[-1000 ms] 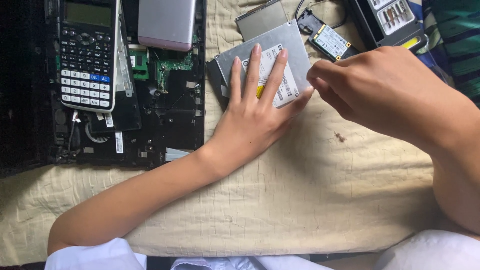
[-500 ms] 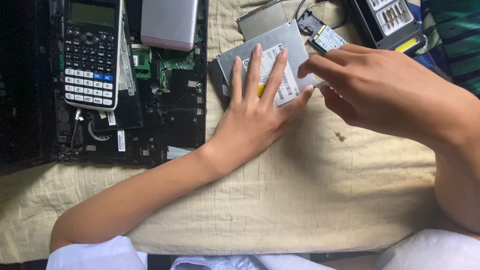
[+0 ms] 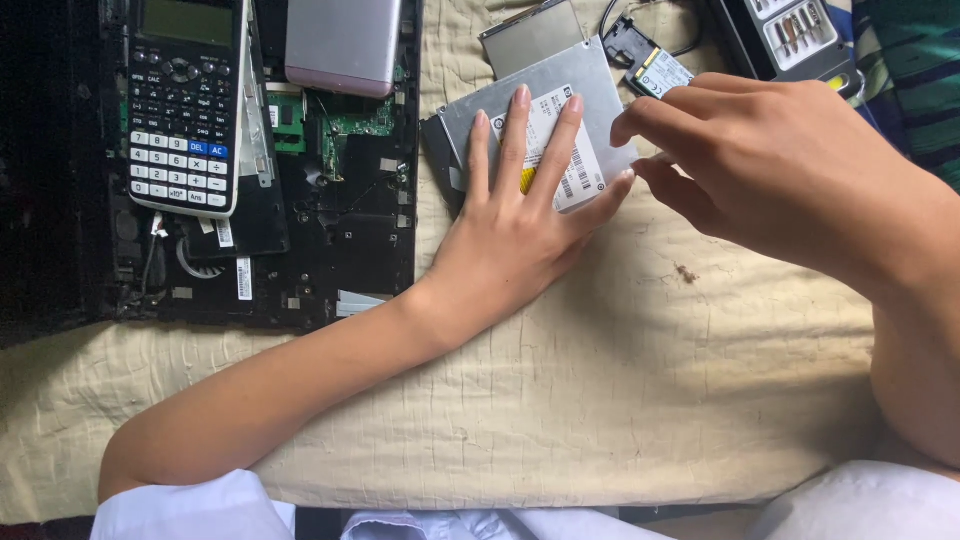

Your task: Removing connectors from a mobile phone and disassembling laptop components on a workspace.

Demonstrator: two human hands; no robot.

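My left hand lies flat on a grey metal optical drive with a white label. Its fingers are spread over the label and its thumb rests against the drive's right edge, holding it down on the cloth. My right hand hovers just right of the drive. Its fingertips are pinched together at that right edge, close to my left thumb. Whether anything small sits in the pinch is hidden.
An opened black laptop chassis with bare circuit board lies at left, with a black calculator and a silver-pink box on it. A grey plate, a small circuit card and a bit case lie behind. A cream quilted cloth covers the surface.
My right hand's pinched fingertips have edged slightly up along the drive's right edge. My left hand has stayed flat on the drive.
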